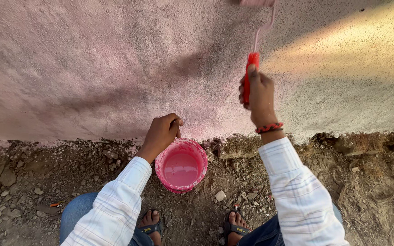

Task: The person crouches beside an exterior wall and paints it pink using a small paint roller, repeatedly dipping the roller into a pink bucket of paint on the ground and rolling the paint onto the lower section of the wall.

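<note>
Head view shows the right hand (260, 93) closed around the red handle of a paint roller (253, 59), raised against the far pink wall (92, 68). At centre, the left hand (163, 132) is curled shut, holding the far left rim of a bucket (181, 165) containing pink paint, over the near dirt ground (46, 182).

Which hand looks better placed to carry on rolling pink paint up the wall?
Probably the right hand: it grips the red handle of the roller, raised against the wall. The left hand is closed above the paint bucket.
</note>
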`<state>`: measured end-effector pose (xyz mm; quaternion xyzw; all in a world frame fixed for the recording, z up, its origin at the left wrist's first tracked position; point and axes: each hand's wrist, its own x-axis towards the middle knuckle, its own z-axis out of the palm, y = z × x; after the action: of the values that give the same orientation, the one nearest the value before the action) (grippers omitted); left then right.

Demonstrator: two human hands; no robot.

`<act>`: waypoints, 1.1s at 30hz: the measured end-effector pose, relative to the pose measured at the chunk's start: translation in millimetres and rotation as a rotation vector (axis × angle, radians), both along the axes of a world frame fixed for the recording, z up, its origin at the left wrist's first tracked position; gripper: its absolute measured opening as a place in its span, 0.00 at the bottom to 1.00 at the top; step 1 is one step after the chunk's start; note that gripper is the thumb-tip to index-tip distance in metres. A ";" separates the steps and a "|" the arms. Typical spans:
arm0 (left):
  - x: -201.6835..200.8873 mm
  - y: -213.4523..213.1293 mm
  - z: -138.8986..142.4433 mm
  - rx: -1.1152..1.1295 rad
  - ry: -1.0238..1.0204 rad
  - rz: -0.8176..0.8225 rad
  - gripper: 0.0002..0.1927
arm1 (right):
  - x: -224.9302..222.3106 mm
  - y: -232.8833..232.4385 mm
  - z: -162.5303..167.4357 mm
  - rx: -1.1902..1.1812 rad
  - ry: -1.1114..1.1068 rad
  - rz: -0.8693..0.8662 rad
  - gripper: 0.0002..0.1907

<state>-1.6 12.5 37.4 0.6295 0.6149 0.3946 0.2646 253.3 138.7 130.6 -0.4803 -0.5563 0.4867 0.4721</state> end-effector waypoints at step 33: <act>2.1 1.0 0.9 -0.058 0.047 -0.018 0.09 | -16.7 -7.0 50.3 0.113 0.089 0.028 0.28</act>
<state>0.5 13.5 38.4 0.6361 0.6264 0.3592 0.2718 236.7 131.7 181.0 -0.4229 -0.5681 0.4821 0.5157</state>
